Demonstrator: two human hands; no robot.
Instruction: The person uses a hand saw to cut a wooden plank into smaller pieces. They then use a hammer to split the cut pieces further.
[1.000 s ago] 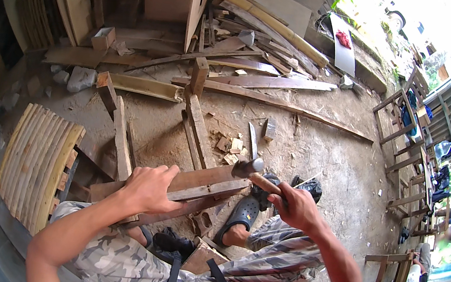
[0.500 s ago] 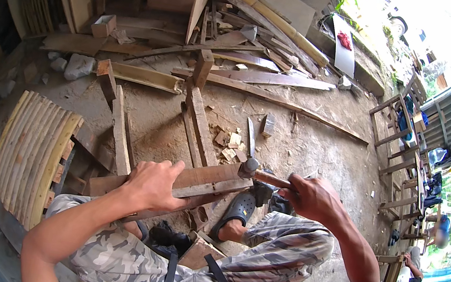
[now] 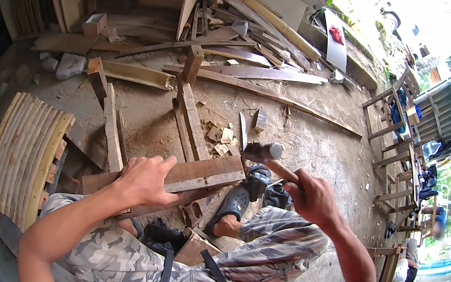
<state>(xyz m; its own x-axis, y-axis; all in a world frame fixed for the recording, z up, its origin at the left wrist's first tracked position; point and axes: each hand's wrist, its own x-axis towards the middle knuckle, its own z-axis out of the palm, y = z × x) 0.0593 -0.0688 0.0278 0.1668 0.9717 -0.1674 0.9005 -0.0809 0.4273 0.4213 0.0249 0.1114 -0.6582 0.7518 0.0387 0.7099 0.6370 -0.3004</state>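
My left hand (image 3: 143, 179) is closed over the near end of a piece of brown timber (image 3: 206, 172), thumb along its edge. The timber lies slanted above my lap, with a second length of wood beneath it. In my right hand (image 3: 315, 199) is a hammer (image 3: 282, 171), gripped by its wooden handle. Its dark metal head hangs just beyond the timber's far right end, apart from it. Wood chips and small offcuts (image 3: 221, 139) lie on the ground past that end. Close to them are a knife-like blade (image 3: 243, 131) and a small dark block (image 3: 261, 119).
A slatted, curved wooden piece (image 3: 27, 158) stands at my left. Wooden frame legs (image 3: 190, 121) rise ahead of me. Planks (image 3: 272, 98) and a scrap pile lie farther back. Along the right stands a ladder-like wooden frame (image 3: 392, 160), with another person (image 3: 407, 270) nearby.
The hammer head has come up and away from the timber's end, with my right hand raised and its wrist turned. My left hand keeps its grip. The whole view has shifted slightly.
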